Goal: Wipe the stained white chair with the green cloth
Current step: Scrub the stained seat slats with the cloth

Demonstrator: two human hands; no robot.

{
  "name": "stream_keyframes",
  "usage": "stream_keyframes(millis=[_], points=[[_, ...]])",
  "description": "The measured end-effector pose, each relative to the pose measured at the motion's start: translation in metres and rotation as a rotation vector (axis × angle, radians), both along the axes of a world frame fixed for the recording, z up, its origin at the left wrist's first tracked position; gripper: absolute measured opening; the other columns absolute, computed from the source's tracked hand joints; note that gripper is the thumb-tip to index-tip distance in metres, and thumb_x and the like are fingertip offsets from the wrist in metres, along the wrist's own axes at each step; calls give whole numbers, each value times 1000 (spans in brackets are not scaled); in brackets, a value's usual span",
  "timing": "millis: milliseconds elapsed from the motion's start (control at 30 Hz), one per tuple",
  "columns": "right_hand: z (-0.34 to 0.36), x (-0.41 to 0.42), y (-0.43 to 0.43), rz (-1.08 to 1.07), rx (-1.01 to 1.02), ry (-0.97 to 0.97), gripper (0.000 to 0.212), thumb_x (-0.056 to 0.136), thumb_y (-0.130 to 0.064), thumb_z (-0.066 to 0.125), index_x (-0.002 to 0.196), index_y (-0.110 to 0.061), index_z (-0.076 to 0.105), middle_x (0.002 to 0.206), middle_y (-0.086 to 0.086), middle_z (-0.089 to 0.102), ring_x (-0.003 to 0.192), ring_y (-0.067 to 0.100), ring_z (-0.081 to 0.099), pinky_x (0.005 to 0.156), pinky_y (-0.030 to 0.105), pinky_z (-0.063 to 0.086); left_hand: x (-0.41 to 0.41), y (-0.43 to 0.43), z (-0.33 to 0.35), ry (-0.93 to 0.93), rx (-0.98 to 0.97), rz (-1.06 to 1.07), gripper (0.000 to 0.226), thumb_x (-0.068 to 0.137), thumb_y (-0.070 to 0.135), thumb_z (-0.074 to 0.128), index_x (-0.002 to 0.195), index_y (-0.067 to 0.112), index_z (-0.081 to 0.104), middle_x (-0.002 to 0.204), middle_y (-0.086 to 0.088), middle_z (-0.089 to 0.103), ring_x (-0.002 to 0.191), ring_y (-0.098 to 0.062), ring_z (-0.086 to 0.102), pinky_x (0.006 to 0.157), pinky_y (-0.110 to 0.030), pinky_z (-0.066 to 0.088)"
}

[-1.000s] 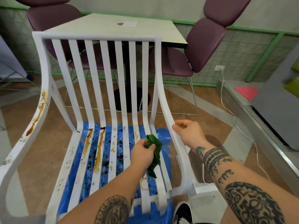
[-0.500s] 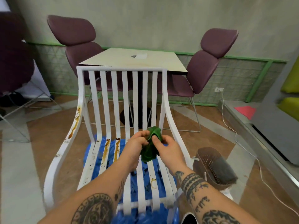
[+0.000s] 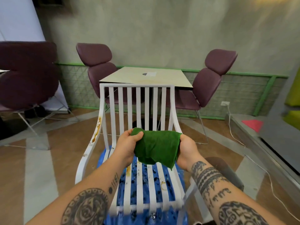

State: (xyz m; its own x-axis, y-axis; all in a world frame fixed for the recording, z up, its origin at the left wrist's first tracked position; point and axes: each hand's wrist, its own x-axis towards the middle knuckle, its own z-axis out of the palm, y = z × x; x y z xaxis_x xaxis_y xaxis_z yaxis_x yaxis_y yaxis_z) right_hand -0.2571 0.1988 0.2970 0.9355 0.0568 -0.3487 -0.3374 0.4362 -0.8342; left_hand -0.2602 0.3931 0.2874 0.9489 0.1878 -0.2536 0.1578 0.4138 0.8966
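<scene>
Both my forearms reach forward over the white chair [image 3: 136,101]. My left hand [image 3: 128,146] and right hand [image 3: 186,151] each pinch an end of the green cloth [image 3: 156,148], spread between them above the stained seat slats.

The head view looks forward and down, close over the white chair [image 3: 137,184].
</scene>
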Motion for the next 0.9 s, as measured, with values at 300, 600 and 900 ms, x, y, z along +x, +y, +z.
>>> stream_keyframes(millis=[300,600,900], points=[[14,3,-18,251,1,93,85,90,-80,37,130,-9,61,122,18,72,119,39,65,105,58,46,0,5,55,-134,97,-55,60,90,1,72,138,22,44,124,-16,62,103,-36,69,83,-47,60],[85,19,9,156,-149,-335,21,94,-6,67,115,-9,63,115,18,72,104,34,72,88,54,60,11,25,83,-193,189,49,58,88,7,75,139,22,53,127,-13,63,107,-31,68,93,-49,59],[86,21,55,259,-494,-357,31,99,-10,62,129,-11,57,114,12,69,100,30,70,88,47,61,-7,-3,52,98,345,34,38,103,45,50,121,14,63,133,-16,63,115,-28,60,85,-38,50]])
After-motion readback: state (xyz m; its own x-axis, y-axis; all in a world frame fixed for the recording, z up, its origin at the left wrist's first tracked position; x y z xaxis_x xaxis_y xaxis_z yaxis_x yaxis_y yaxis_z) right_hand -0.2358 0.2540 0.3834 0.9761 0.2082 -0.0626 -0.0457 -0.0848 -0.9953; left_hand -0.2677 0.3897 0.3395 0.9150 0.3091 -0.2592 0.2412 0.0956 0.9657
